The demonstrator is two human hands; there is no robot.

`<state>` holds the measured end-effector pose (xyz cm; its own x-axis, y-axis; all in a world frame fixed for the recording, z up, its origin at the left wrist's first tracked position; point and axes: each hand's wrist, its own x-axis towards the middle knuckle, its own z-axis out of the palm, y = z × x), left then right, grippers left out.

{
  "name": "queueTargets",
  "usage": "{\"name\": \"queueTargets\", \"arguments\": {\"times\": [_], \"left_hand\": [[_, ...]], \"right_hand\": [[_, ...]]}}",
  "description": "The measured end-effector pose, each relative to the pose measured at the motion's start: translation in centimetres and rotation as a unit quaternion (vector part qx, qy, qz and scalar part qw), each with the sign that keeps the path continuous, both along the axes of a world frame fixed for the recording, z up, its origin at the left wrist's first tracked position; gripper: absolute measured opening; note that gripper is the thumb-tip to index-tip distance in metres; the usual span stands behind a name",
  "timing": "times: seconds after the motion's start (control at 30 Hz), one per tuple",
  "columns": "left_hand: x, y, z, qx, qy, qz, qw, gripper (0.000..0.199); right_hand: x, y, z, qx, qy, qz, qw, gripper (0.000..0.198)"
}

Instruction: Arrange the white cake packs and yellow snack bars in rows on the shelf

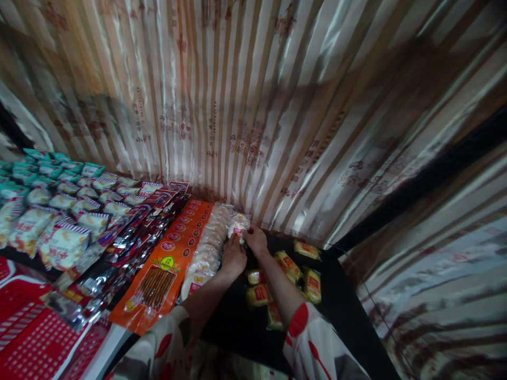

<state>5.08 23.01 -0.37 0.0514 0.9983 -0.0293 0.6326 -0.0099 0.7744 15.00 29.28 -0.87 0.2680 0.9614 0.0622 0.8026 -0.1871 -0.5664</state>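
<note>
At the back edge of the desk (344, 322), left of the back right corner, a small white packet (238, 224) sits between both hands, just beside the far end of the white row (206, 247). Right hand (255, 240) looks to be pinching the packet's right side, thumb and fingers drawn together. Left hand (233, 257) has bent fingers over the near edge; can't tell whether its thumb grips underneath. For good handling, I'd use light fingertip pressure on the wrapper edges only, contents may crush; square it to the row, front face up, and avoid dragging the sleeves over the neighbours. Watch the striped sheet (237, 105) right behind, little room to push back. Packet look: clear, slightly crinkled film, pale contents, red label patch toward the near side, a touch of yellow above it; print too blurred to read. Seems the same type as the row, whose packets overlap from the back edge toward the front. Orange bag (174, 253) of brown sticks lies against the row's left side. Yellow packets (288, 266) lie loose toward the right edge, at mixed angles, one near the back right corner.
</note>
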Motion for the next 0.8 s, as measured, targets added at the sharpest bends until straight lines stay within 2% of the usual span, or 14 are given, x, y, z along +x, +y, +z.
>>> {"name": "queueTargets", "arguments": {"times": [0.23,0.33,0.43,0.57,0.8], "left_hand": [[1.0,0.8,-2.4,0.031,-0.024,0.012,0.999,0.056],[1.0,0.9,-2.8,0.029,-0.026,0.005,0.999,0.061],[0.9,0.6,-2.4,0.007,-0.016,-0.003,1.0,0.065],[0.4,-0.7,-0.9,0.038,0.004,-0.03,0.999,0.064],[-0.5,-5.9,0.7,0.024,0.053,-0.039,0.998,0.042]], "right_hand": [[-0.5,0.0,-0.9,0.031,-0.055,-0.016,0.998,0.019],[-0.6,0.0,-1.1,0.048,-0.063,-0.01,0.997,0.017],[-0.4,-0.3,-0.8,0.06,-0.053,0.012,0.997,0.02],[-0.1,-1.6,0.0,0.079,-0.046,0.037,0.995,0.029],[0.2,-7.6,0.9,0.128,-0.014,0.089,0.988,0.028]]}}
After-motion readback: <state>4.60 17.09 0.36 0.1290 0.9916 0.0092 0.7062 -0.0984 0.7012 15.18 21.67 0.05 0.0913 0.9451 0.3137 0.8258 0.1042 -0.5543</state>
